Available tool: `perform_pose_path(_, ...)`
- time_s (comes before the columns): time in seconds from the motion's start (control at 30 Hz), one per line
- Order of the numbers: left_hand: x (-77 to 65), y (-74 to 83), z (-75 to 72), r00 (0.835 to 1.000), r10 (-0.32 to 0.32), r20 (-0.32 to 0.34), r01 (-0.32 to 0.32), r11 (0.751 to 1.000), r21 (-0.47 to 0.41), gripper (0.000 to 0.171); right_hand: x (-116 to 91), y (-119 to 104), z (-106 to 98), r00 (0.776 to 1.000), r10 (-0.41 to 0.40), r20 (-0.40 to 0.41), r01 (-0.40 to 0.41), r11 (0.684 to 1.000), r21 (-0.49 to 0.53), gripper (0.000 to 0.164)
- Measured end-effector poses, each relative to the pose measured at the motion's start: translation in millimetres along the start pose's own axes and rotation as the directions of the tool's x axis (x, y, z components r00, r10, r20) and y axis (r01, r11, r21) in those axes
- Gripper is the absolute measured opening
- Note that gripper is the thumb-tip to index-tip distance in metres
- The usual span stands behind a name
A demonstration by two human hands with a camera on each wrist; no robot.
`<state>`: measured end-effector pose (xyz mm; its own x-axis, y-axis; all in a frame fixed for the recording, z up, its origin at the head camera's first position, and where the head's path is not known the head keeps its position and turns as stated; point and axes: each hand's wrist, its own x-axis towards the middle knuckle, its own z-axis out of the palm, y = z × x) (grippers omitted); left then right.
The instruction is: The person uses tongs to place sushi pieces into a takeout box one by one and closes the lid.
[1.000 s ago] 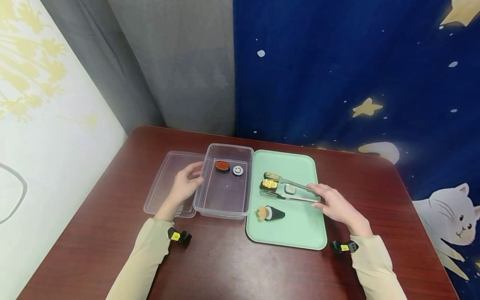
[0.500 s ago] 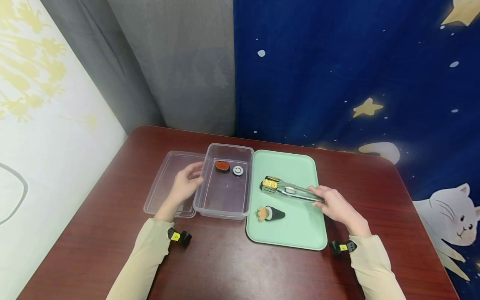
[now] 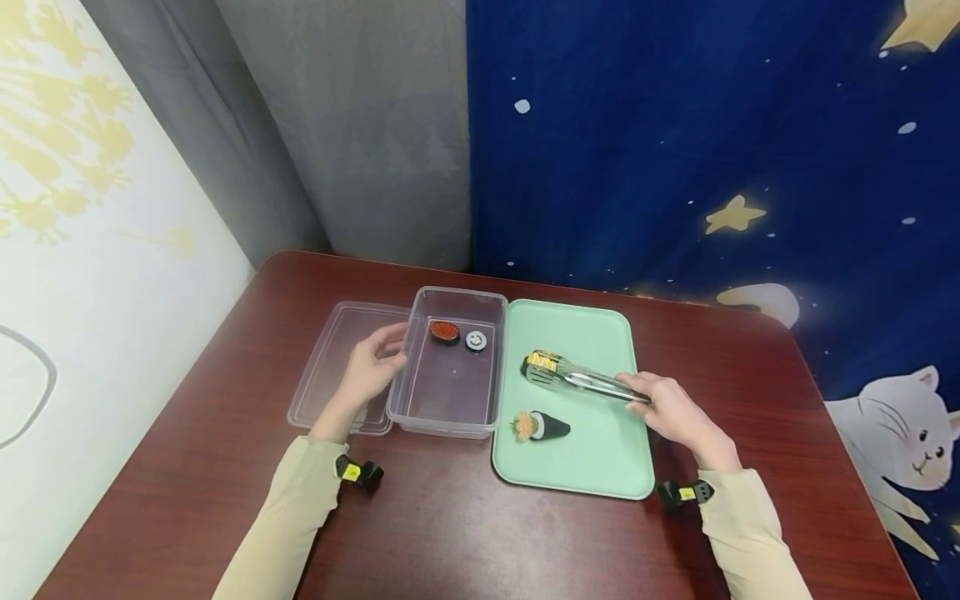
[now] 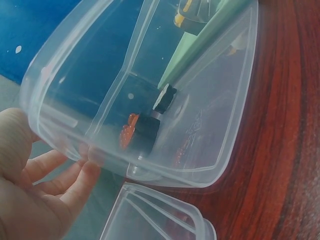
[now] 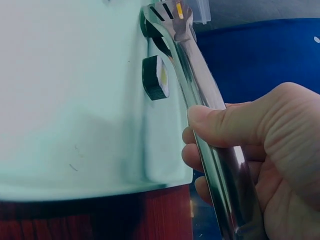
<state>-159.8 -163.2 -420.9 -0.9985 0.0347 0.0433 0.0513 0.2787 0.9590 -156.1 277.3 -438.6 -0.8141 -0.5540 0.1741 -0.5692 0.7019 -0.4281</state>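
Tongs (image 3: 600,385) pinching yellow-topped sushi piece (image 3: 542,360) on green tray (image 3: 585,462)

Right hand (image 3: 667,406): I am gripping the tongs, thumb along one arm, fingers curled round the other. Their slotted heads are pressing in around the piece, toward the tray's box side; metal is hiding part of it, so I cannot tell how firm the bite is.

Left hand (image 3: 371,368): I am touching the outside of the clear box (image 3: 442,427), fingers loosely spread, perhaps steadying it. Inside, a red-topped piece (image 3: 445,333) and a round white roll (image 3: 476,341) are sitting near the far end. Lid (image 3: 330,367) is lying to the left. On the tray, a cone roll (image 3: 551,426) is lying nearer me; a small roll (image 5: 155,79) is standing just beside the tongs.

Step, by my reckoning: securing this piece for transfer. Next move is calling for an even squeeze, a straight lift over the box wall, and a gentle lowering onto bare floor, without nudging the small roll.
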Motion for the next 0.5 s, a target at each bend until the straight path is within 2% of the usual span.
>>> perform_pose_path(0.17, 0.1, 0.2, 0.3, 1.0, 0.001, -0.001, -0.001, 1.0, -0.003, 0.05, 0, 0, -4, 1.0, -0.004, -0.015, 0.004, 1.0, 0.007, 0.043)
perform_pose_path(0.5, 0.9, 0.5, 0.3, 1.0, -0.018, -0.001, 0.018, 1.0, -0.009, 0.051, 7, -1, -21, 0.996, -0.056, -0.076, 0.052, 0.997, -0.049, 0.047)
